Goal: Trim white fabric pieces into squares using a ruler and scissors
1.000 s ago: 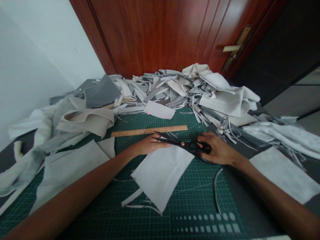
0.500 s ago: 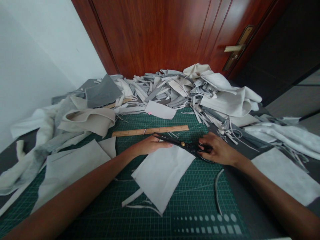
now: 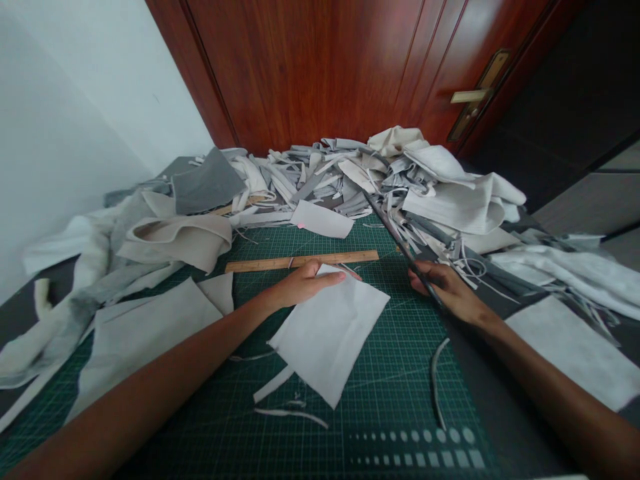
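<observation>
A white piece of fabric hangs tilted over the green cutting mat, its top edge pinched by my left hand, thumb on the near face. My right hand grips the black scissors, whose blades point up and away to the left, apart from the fabric. Part of the handles is hidden by my fingers. Just beyond my left hand lies a wooden ruler. Thin cut strips rest on the mat below the fabric, and a curved grey strip lies to the right.
A heap of white and grey scraps runs along the back before a wooden door. Fabric sheets lie at the left beside a folded beige piece. Another white sheet sits right of the mat.
The scissors have come away from the fabric's top edge and swung upright, blades now pointing away. My right hand has moved slightly right. The fabric has lifted a little off the strips below.
</observation>
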`<state>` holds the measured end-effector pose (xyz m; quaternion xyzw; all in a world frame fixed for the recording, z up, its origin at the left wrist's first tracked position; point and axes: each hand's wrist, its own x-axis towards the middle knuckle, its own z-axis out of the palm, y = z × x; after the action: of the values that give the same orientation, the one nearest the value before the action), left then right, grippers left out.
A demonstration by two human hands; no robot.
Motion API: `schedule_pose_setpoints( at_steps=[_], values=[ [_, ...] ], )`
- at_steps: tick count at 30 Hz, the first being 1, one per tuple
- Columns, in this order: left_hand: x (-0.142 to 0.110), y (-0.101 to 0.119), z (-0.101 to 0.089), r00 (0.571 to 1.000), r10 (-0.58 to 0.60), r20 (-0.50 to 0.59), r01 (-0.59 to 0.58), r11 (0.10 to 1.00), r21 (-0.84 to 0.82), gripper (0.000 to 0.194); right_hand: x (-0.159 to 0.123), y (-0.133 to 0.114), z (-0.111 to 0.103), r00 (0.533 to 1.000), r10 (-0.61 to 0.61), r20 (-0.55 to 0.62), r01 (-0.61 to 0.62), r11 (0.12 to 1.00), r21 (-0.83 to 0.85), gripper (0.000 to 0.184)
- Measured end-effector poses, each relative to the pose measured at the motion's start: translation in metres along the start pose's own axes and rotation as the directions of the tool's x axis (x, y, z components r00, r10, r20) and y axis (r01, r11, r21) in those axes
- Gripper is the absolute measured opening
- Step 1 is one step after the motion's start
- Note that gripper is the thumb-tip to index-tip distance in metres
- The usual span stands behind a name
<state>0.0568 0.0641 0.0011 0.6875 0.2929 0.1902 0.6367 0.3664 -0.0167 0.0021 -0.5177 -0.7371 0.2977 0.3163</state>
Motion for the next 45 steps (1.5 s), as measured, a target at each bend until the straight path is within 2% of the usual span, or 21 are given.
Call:
schedule_pose_setpoints(
  at_steps=[3, 5, 7, 13, 15, 17, 19, 23, 26, 29, 33, 39, 45],
  values=[
    [0.003, -0.002, 0.003, 0.982, 0.055, -0.179, -0.034, 0.992, 0.119, 0.042, 0.002, 0.002, -0.007, 1.0, -0.018, 0.014, 0.019, 1.0, -0.012, 0.044],
    [0.005, -0.003, 0.005, 0.963, 0.102, -0.251, -0.049, 0.976, 0.21, 0.039, 0.003, 0.005, -0.011, 0.998, -0.051, 0.021, 0.053, 0.996, -0.071, 0.039],
    [0.005, -0.002, 0.007, 0.962, 0.127, -0.241, -0.059, 0.961, 0.269, 0.037, 0.005, 0.01, -0.012, 0.996, -0.083, 0.036, 0.086, 0.99, -0.113, 0.035],
    [0.002, 0.007, 0.007, 1.0, 0.014, -0.019, -0.009, 0.97, 0.243, 0.044, 0.006, 0.014, -0.006, 0.993, -0.092, 0.075, 0.102, 0.984, -0.149, 0.028],
    [-0.001, 0.011, 0.008, 0.997, -0.051, -0.063, 0.068, 0.95, 0.305, 0.049, 0.005, 0.014, -0.003, 0.996, -0.079, 0.051, 0.086, 0.987, -0.138, 0.03],
    [-0.004, 0.011, 0.008, 0.973, -0.094, -0.212, 0.169, 0.911, 0.376, 0.049, 0.004, 0.013, -0.001, 0.997, -0.068, 0.022, 0.07, 0.99, -0.122, 0.033],
    [-0.005, 0.01, 0.005, 0.944, -0.08, -0.321, 0.21, 0.895, 0.393, 0.049, 0.004, 0.012, -0.002, 0.997, -0.073, 0.008, 0.073, 0.99, -0.121, 0.036],
    [-0.001, 0.005, -0.006, 0.955, -0.061, -0.29, 0.158, 0.933, 0.324, 0.043, 0.006, 0.013, -0.008, 0.991, -0.133, 0.016, 0.134, 0.979, -0.156, 0.032],
    [0.003, 0.006, -0.014, 0.932, -0.005, -0.363, 0.132, 0.936, 0.326, 0.041, 0.006, 0.016, -0.013, 0.99, -0.14, 0.026, 0.143, 0.969, -0.2, 0.03],
    [0.003, 0.006, -0.016, 0.907, 0.059, -0.417, 0.095, 0.936, 0.339, 0.046, 0.006, 0.02, -0.017, 0.991, -0.133, 0.024, 0.134, 0.941, -0.311, 0.032],
    [0.003, 0.002, -0.015, 0.902, 0.126, -0.413, 0.049, 0.92, 0.389, 0.056, 0.004, 0.024, -0.019, 0.991, -0.132, 0.035, 0.133, 0.877, -0.461, 0.032],
    [0.004, -0.003, -0.018, 0.904, 0.111, -0.412, 0.065, 0.918, 0.391, 0.056, 0.005, 0.031, -0.025, 0.989, -0.12, 0.091, 0.151, 0.819, -0.554, 0.033],
    [0.003, -0.004, -0.018, 0.92, 0.106, -0.377, 0.044, 0.928, 0.369, 0.049, 0.005, 0.038, -0.037, 0.99, -0.114, 0.088, 0.143, 0.844, -0.517, 0.025]
  ],
)
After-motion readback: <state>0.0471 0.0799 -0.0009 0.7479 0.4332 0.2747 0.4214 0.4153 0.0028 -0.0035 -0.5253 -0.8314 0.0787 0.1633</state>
